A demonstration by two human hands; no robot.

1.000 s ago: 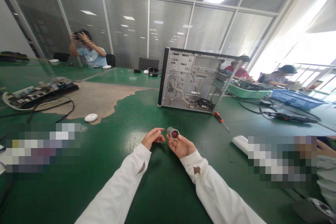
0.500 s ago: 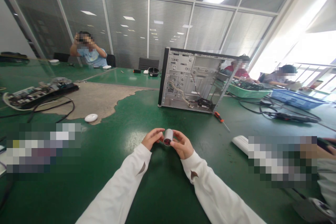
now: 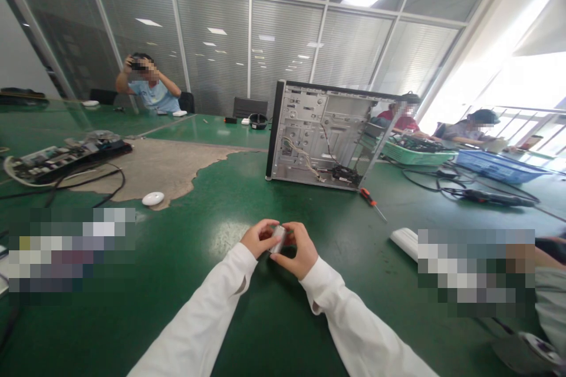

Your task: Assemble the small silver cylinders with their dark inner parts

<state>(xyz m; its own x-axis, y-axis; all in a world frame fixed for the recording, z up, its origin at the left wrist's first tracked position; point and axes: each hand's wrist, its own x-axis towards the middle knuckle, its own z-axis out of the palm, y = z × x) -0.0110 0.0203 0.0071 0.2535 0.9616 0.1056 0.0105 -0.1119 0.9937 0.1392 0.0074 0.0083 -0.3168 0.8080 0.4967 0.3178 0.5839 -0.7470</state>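
Observation:
A small silver metal cylinder (image 3: 277,238) is held just above the green tabletop, in front of me. My left hand (image 3: 257,240) grips its left side, the thumb lying across its face. From the right, my right hand (image 3: 301,250) closes on it with the thumb at the lower end and the fingers curled near the top. Fingers cover parts of the cylinder, and its open end is turned out of sight. Beyond my hands stands an open computer case (image 3: 305,135), its bare metal inside showing with loose wires and a black fan.
An orange-handled screwdriver (image 3: 368,197) lies by the case. Baskets, one green (image 3: 420,156) and one blue (image 3: 499,168), are at the right among cables. At left are a white oval object (image 3: 153,198) and an opened device (image 3: 66,159). Other people sit around the table.
Both hands have turned the cylinder: its open end with reddish insides faced me before, and now its side shows, tilted. My right hand has come lower around it.

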